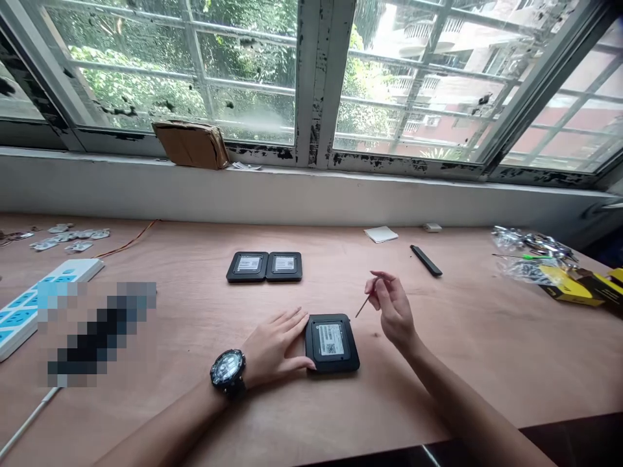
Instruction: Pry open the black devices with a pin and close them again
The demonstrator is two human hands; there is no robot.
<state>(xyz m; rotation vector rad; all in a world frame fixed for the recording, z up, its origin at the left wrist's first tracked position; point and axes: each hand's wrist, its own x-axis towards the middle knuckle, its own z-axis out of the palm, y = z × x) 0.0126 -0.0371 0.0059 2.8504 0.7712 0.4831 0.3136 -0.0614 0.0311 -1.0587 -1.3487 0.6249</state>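
Note:
A black square device (331,342) with a white label lies flat on the wooden table, close to the front. My left hand (278,347), with a dark watch on its wrist, rests at the device's left side, fingers spread and touching its edge. To the right of the device, my right hand (392,305) is raised and pinches a thin metal tool (362,307). The tool's tip points down near the device's upper right corner, apart from it. Two similar black devices (248,266) (284,266) lie side by side farther back.
A white power strip (46,295) is at the left beside a blurred-out dark object (100,334). Small packets (82,237) lie behind. At the back right are white paper (381,234), a black bar (426,261), plastic bags (530,253) and yellow boxes (567,287).

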